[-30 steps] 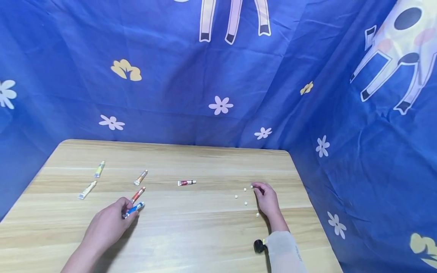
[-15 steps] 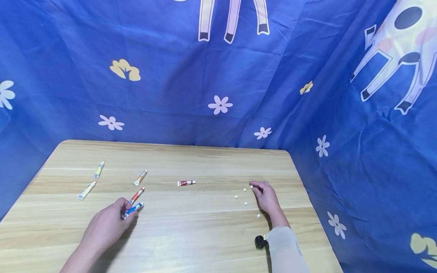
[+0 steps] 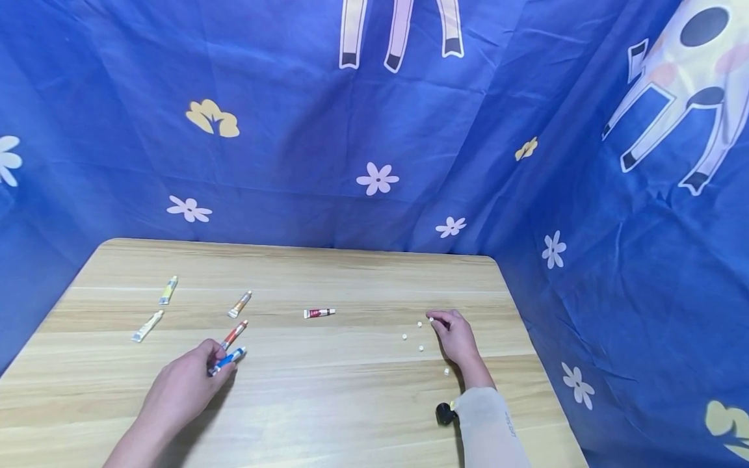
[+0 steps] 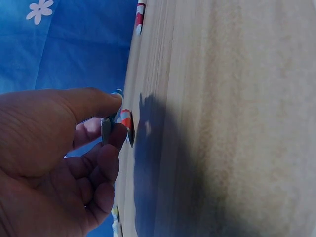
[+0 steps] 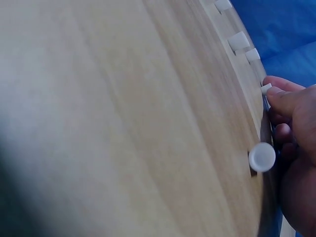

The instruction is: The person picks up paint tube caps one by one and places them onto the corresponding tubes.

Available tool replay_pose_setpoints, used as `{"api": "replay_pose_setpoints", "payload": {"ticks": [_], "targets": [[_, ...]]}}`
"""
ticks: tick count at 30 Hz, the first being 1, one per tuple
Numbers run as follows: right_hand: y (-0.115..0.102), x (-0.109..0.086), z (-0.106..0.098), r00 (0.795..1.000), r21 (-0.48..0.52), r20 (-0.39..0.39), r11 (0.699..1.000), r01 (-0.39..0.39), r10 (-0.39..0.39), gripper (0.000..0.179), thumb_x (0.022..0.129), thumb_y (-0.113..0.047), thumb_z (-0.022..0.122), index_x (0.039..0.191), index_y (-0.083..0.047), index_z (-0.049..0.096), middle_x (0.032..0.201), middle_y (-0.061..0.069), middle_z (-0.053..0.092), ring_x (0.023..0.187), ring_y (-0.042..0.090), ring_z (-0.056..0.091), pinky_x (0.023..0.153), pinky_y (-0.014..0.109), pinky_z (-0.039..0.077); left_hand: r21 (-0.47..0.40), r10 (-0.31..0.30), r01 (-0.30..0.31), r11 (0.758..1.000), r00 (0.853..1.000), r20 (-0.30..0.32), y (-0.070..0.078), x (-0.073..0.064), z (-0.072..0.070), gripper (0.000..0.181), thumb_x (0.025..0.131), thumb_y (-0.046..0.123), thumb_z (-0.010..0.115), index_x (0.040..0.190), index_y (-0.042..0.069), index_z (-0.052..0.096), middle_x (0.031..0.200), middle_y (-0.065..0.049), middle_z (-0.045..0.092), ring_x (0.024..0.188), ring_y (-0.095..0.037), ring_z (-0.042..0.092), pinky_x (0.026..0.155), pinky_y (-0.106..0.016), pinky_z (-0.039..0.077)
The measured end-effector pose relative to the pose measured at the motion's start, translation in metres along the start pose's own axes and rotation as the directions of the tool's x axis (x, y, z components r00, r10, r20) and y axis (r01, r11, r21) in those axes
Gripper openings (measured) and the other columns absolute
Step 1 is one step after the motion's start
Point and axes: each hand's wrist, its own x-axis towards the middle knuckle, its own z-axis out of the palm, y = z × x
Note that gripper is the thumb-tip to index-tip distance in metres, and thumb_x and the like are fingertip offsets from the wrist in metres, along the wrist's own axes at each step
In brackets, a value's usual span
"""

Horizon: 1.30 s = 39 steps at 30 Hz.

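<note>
Between thumb and fingers, my left hand (image 3: pixel 187 383) pinches a blue paint tube (image 3: pixel 231 357), held at a slant over the table. Just beyond it lies a red-orange paint tube (image 3: pixel 235 333), partly hidden by the fingers. On the right, my right hand (image 3: pixel 458 338) pinches a small white cap (image 5: pixel 266 89) between thumb and index finger, at the tabletop. Several more white caps lie about it, including one (image 3: pixel 420 349) to its left and one (image 5: pixel 262 157) beside the wrist, standing with its round end toward the right wrist camera.
On the wooden table (image 3: pixel 328 403) lie a yellow tube (image 3: pixel 168 290), a cream tube (image 3: pixel 147 326), an ochre tube (image 3: pixel 240 304) and a dark red tube (image 3: pixel 319 313). A black object (image 3: pixel 445 414) sits at the right sleeve. Blue patterned cloth (image 3: pixel 281 162) hangs behind and beside the table.
My right hand's fingertips have shifted slightly left around the cap. The cap near the right wrist has moved a little to the right and nearer. My left hand holds the blue tube nearly still.
</note>
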Motion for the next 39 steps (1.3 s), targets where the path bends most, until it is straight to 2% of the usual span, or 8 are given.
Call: {"api": "replay_pose_setpoints", "payload": {"ticks": [6, 11, 19, 23, 28, 32, 37, 39], "targets": [[0.000, -0.001, 0.001, 1.000, 0.006, -0.014, 1.000, 0.005, -0.004, 0.021, 0.105, -0.013, 0.071, 0.123, -0.017, 0.082, 0.108, 0.006, 0.071, 0.103, 0.024, 0.069, 0.096, 0.044, 0.056, 0.003, -0.004, 0.004, 1.000, 1.000, 0.002, 0.000, -0.001, -0.001, 0.020, 0.098, 0.028, 0.077, 0.100, 0.014, 0.063, 0.075, 0.003, 0.062, 0.064, -0.018, 0.050, 0.058, -0.034, 0.038], [0.001, -0.001, 0.002, 0.999, 0.047, -0.023, 0.999, -0.024, 0.025, 0.021, 0.105, -0.014, 0.070, 0.122, -0.016, 0.082, 0.114, 0.007, 0.073, 0.114, 0.030, 0.070, 0.105, 0.051, 0.055, -0.002, -0.006, 0.006, 1.000, 1.000, 0.005, 0.000, -0.001, -0.003, 0.020, 0.099, 0.027, 0.077, 0.102, 0.013, 0.063, 0.077, 0.003, 0.064, 0.065, -0.018, 0.050, 0.059, -0.034, 0.039], [0.000, -0.004, 0.001, 0.997, 0.141, -0.053, 0.989, -0.044, 0.052, 0.019, 0.105, -0.015, 0.071, 0.120, -0.015, 0.082, 0.119, 0.008, 0.076, 0.119, 0.031, 0.071, 0.110, 0.052, 0.054, -0.002, -0.016, 0.016, 1.000, 1.000, 0.012, 0.001, -0.002, -0.007, 0.028, 0.099, 0.029, 0.076, 0.115, 0.007, 0.069, 0.083, 0.001, 0.070, 0.069, -0.017, 0.055, 0.061, -0.036, 0.045], [0.000, -0.007, 0.000, 0.996, 0.204, -0.066, 0.978, -0.045, 0.060, 0.020, 0.106, -0.015, 0.070, 0.121, -0.014, 0.082, 0.124, 0.010, 0.078, 0.125, 0.032, 0.070, 0.115, 0.052, 0.052, -0.007, -0.008, 0.008, 1.000, 1.000, -0.003, 0.001, -0.003, -0.007, 0.026, 0.099, 0.027, 0.077, 0.113, 0.005, 0.072, 0.085, 0.000, 0.071, 0.070, -0.016, 0.056, 0.062, -0.037, 0.046], [-0.003, -0.012, -0.003, 0.990, 0.270, -0.081, 0.959, -0.088, 0.114, 0.020, 0.107, -0.016, 0.068, 0.122, -0.014, 0.081, 0.129, 0.010, 0.080, 0.127, 0.033, 0.072, 0.115, 0.053, 0.053, -0.035, -0.019, 0.019, 0.999, 1.000, 0.006, 0.003, -0.004, -0.006, 0.023, 0.099, 0.027, 0.076, 0.108, 0.007, 0.071, 0.081, 0.001, 0.066, 0.067, -0.016, 0.051, 0.061, -0.034, 0.041], [-0.007, -0.015, -0.005, 0.985, 0.343, -0.065, 0.931, -0.126, 0.157, 0.021, 0.107, -0.014, 0.067, 0.124, -0.011, 0.080, 0.124, 0.011, 0.081, 0.122, 0.030, 0.075, 0.113, 0.043, 0.056, -0.045, -0.023, 0.023, 0.999, 1.000, -0.003, 0.004, -0.006, -0.004, 0.023, 0.101, 0.030, 0.076, 0.108, 0.009, 0.070, 0.082, 0.001, 0.065, 0.069, -0.015, 0.052, 0.062, -0.034, 0.041], [-0.011, -0.016, -0.004, 0.982, 0.445, -0.065, 0.886, -0.130, 0.177, 0.022, 0.107, -0.009, 0.067, 0.125, -0.006, 0.078, 0.121, 0.015, 0.081, 0.113, 0.024, 0.077, 0.097, 0.019, 0.060, -0.064, -0.035, 0.035, 0.997, 0.999, 0.005, 0.005, -0.009, -0.003, 0.028, 0.105, 0.037, 0.072, 0.110, 0.010, 0.069, 0.080, 0.001, 0.063, 0.070, -0.016, 0.052, 0.063, -0.034, 0.040], [-0.012, -0.016, -0.004, 0.982, 0.489, -0.066, 0.864, -0.123, 0.177, 0.022, 0.107, -0.007, 0.066, 0.126, -0.003, 0.077, 0.121, 0.018, 0.080, 0.109, 0.022, 0.077, 0.092, 0.016, 0.060, -0.071, -0.037, 0.037, 0.997, 0.999, 0.008, 0.006, -0.010, -0.002, 0.031, 0.106, 0.041, 0.070, 0.113, 0.010, 0.068, 0.079, 0.002, 0.062, 0.070, -0.016, 0.053, 0.063, -0.034, 0.041]]}}
